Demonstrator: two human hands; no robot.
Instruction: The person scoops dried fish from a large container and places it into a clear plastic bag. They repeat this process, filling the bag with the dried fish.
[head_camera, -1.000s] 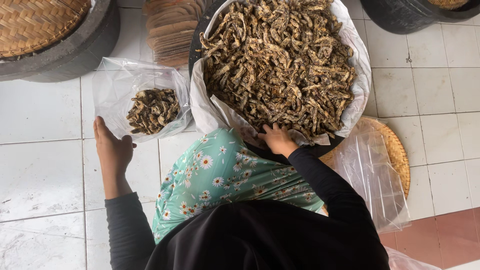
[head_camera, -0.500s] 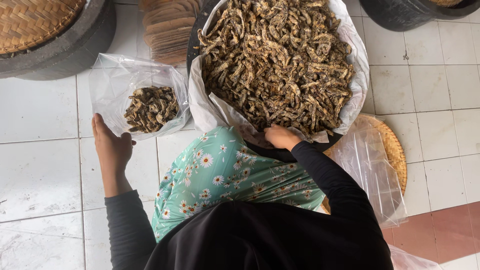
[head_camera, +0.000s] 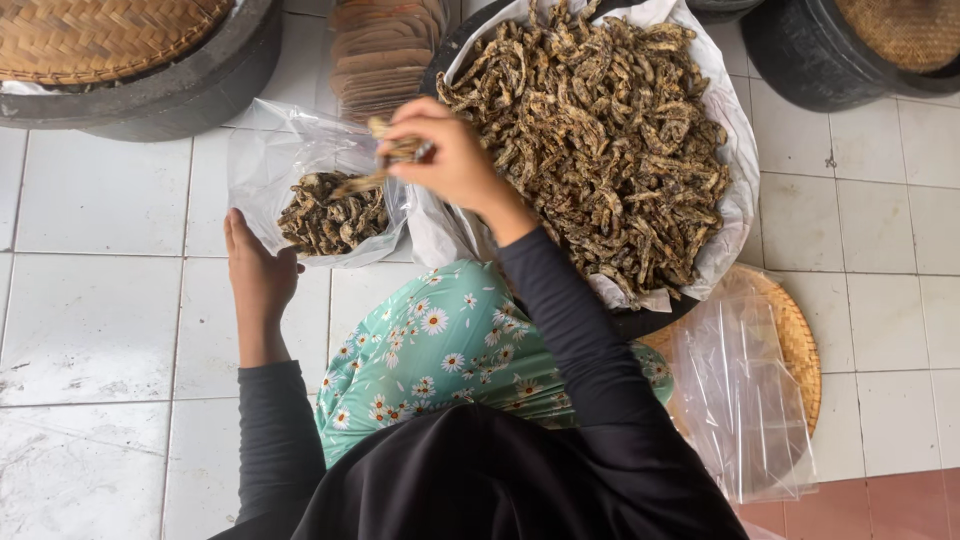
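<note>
A big black basin lined with white plastic (head_camera: 735, 170) holds a heap of dried brown fish (head_camera: 600, 130). To its left a small clear plastic bag (head_camera: 270, 165) stands open on the tiles with a small pile of the same dried fish (head_camera: 325, 215) inside. My left hand (head_camera: 255, 270) rests against the bag's near edge and holds it. My right hand (head_camera: 440, 155) hovers just above the bag's right rim, shut on a handful of dried fish.
Round woven bamboo trays lie at top left (head_camera: 90, 40), top right (head_camera: 905, 30) and under the basin at right (head_camera: 795, 340). A stack of brown discs (head_camera: 385, 50) stands behind the bag. Clear empty bags (head_camera: 745, 400) lie at right. White floor tiles surround everything.
My right hand has left the near edge of the basin, risen with a handful of dried fish and swung left over the small bag. The left hand has stayed at the bag.
</note>
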